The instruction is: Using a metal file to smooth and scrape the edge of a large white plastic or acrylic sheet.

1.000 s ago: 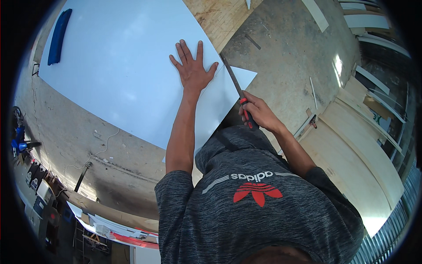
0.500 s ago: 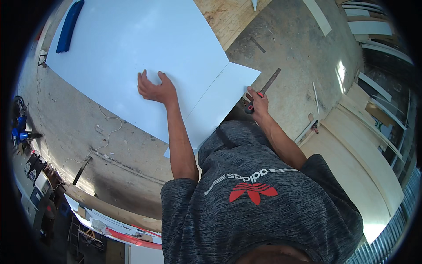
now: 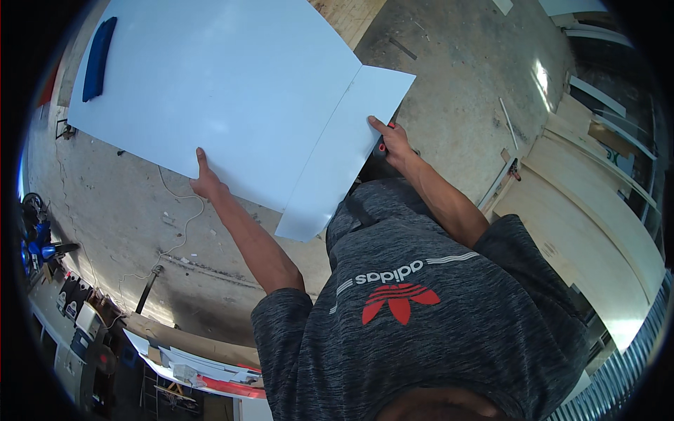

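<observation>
A large white panel [image 3: 232,91] spreads before me, with a thin straight line setting off a narrower white strip [image 3: 330,154] on the side nearest my body. My left hand [image 3: 208,181] grips the panel's left edge, its thumb on top and its fingers hidden underneath. At the strip's right end, my right hand [image 3: 395,146] presses its thumb on the top face. Its other fingers are curled around a hand tool with a black and red handle [image 3: 383,147]; the tool's long dark blade is hidden now.
A dark blue bar-shaped object [image 3: 100,59] lies on the panel's far left. Bare wood [image 3: 351,17] shows beyond the panel. A pale cord [image 3: 184,228] runs over the concrete floor. Pale boards [image 3: 562,182] stand at right; a blue motorbike [image 3: 41,238] is far left.
My left hand has come down from above the panel to grip its left edge. My right hand has moved up and left onto the strip, bringing the tool along.
</observation>
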`<state>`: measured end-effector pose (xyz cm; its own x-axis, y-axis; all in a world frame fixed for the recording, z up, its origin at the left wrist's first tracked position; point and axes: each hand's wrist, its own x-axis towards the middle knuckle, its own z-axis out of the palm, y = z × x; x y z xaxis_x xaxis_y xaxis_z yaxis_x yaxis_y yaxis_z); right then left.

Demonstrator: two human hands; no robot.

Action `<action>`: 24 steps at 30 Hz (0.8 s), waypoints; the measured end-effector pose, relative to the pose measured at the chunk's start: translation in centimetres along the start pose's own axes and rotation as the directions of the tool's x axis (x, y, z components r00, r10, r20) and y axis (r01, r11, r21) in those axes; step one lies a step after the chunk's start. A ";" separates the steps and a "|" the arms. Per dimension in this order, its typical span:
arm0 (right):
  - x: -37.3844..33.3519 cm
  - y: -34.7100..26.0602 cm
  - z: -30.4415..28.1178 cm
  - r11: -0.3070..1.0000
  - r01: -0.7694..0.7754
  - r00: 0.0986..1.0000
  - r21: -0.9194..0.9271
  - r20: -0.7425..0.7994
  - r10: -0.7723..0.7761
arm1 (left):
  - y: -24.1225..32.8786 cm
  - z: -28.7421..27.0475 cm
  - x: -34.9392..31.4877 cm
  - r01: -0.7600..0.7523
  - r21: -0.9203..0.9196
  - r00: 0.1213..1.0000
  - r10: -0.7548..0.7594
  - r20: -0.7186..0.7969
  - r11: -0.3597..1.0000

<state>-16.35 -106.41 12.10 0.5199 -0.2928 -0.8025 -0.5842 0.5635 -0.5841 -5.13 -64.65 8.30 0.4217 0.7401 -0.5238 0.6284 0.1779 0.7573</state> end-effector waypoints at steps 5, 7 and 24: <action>-0.4 0.4 0.4 0.997 0.013 1.000 -0.074 -0.015 -0.014 | -0.3 -1.1 0.5 -0.053 -0.067 0.995 0.059 0.083 0.996; -1.0 0.6 0.5 1.000 0.008 1.000 -0.003 -0.005 -0.008 | -0.3 -1.2 0.2 -0.083 -0.088 0.992 0.091 0.086 0.993; -3.7 3.6 -5.7 0.999 0.032 0.999 0.010 0.019 -0.033 | -3.1 -4.4 -4.6 -0.217 -0.001 0.951 0.212 0.224 0.976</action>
<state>-23.94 -107.74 12.23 0.5506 -0.2961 -0.7805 -0.5605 0.5617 -0.6085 -11.88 -65.81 10.08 0.6809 0.5963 -0.4252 0.5210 0.0137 0.8535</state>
